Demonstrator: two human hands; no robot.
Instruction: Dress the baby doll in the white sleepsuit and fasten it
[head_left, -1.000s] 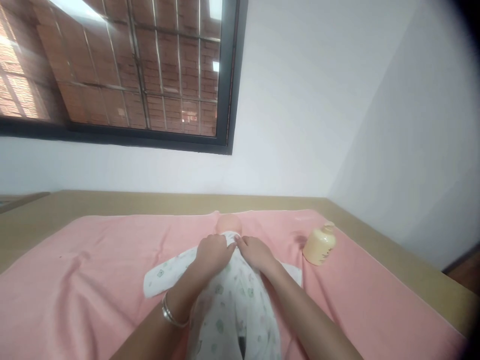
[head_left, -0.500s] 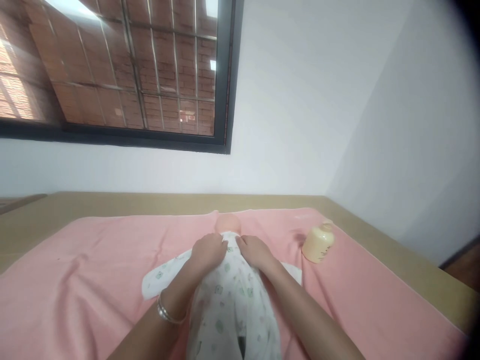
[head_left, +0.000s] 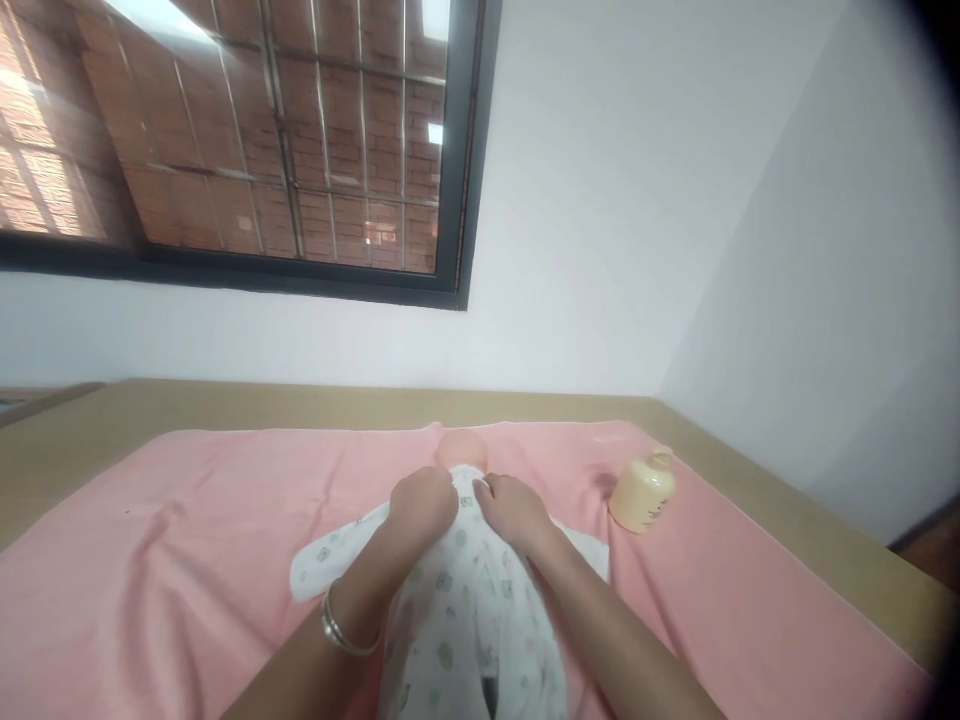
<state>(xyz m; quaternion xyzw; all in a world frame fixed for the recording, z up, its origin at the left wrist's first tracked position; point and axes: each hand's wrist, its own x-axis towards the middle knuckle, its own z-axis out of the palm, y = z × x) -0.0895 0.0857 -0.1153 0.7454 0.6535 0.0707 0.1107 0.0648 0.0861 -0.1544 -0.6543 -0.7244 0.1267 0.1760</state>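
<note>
A white baby romper [head_left: 469, 580] with a small green and grey print lies front up along the middle, its sleeves spread to both sides. Beyond its collar shows a smooth, round pinkish head [head_left: 460, 448], seemingly a doll's; its face is out of sight. At the left of the collar, my left hand [head_left: 424, 505] is closed on the romper's cloth. Opposite it, my right hand [head_left: 514, 510] has curled fingers gripping the cloth at the right of the collar. A silver bangle [head_left: 337, 628] circles my left wrist.
Under the romper spreads a creased pink blanket [head_left: 217, 520] on a tan surface [head_left: 360, 400]. A pale yellow bottle [head_left: 643, 492] stands on the blanket to the right. A white wall [head_left: 585, 200] and a barred window [head_left: 300, 150] rise behind.
My left fingers have curled in more tightly at the collar, and the right hand has shifted slightly. The whole view has moved a little. The romper and bottle otherwise lie as before.
</note>
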